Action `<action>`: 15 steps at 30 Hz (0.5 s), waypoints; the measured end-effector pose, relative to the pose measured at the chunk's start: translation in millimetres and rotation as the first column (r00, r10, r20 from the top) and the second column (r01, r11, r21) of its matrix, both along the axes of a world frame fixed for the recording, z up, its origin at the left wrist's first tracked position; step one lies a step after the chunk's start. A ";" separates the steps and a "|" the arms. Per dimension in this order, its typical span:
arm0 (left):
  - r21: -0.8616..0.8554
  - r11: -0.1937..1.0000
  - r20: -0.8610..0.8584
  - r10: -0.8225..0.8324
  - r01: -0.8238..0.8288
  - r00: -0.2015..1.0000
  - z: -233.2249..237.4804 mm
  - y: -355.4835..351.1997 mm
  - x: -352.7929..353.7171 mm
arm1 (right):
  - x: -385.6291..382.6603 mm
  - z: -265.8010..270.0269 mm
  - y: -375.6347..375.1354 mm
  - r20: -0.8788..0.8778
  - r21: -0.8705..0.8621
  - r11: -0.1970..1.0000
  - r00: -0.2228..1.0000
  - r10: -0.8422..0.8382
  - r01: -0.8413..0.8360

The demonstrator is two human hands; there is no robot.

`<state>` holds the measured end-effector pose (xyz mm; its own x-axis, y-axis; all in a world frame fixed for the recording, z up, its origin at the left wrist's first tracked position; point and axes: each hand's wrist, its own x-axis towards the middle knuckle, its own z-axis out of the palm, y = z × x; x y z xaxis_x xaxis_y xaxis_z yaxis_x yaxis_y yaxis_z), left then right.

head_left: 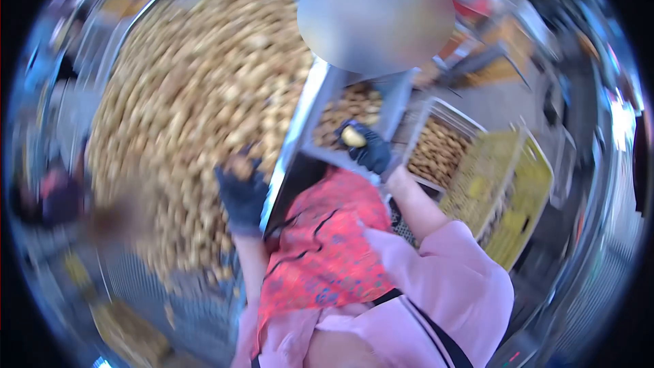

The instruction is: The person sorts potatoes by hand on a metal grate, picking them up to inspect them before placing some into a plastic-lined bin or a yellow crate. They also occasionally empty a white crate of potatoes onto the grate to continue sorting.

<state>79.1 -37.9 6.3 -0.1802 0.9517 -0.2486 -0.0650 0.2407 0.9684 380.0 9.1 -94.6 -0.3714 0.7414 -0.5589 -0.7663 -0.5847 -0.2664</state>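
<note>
A wide heap of yellow-brown produce pieces, possibly potatoes, fills the metal-edged table on the left. My left hand, in a dark glove, lies over the heap's near right side, its fingers curled around a brownish piece, blurred by motion. Past the metal edge, my right hand, also gloved, holds a pale yellow piece between thumb and fingers. It is over the near right part of a grey bin that contains more brownish pieces.
A white crate of small brown pieces stands right of the bin. Beside it are yellow crates. A blurred person is at the far left. A yellow sack-like object lies at the lower left.
</note>
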 end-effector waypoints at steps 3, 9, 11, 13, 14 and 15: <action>0.130 0.988 -0.555 -0.001 0.087 0.832 5.6 -0.3 21.0 | 66.1 -30.9 -19.4 -0.021 -0.171 0.959 0.973 -0.232 0.225; 0.196 0.966 -0.662 0.002 0.171 0.749 -29.5 -34.4 -23.7 | 278.4 30.5 37.6 0.864 0.501 0.860 0.005 -0.503 -0.096; 0.166 0.982 -0.543 0.020 0.085 0.839 -16.3 -48.0 -28.2 | 334.7 84.7 68.2 0.722 0.498 0.866 -0.532 -0.442 -0.044; -0.021 1.000 -0.038 -0.007 0.006 0.999 -11.8 -49.4 -41.4 | 362.9 103.3 82.5 0.518 0.516 0.856 -0.802 -0.299 0.014; -0.087 0.996 0.136 0.030 -0.019 0.990 -9.6 -48.3 -44.1 | 359.4 100.3 87.2 0.314 0.545 0.835 -0.904 -0.289 -0.077; 0.042 0.998 -0.239 -0.032 0.044 0.971 -4.0 -40.3 -36.6 | 332.2 110.3 99.6 0.656 0.745 0.627 -0.416 -0.629 0.227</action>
<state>42.5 -78.2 2.3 -0.1924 0.9684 -0.1586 0.1768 0.1932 0.9651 712.1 108.6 15.7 0.8149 0.4422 0.3747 0.4209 -0.0070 -0.9071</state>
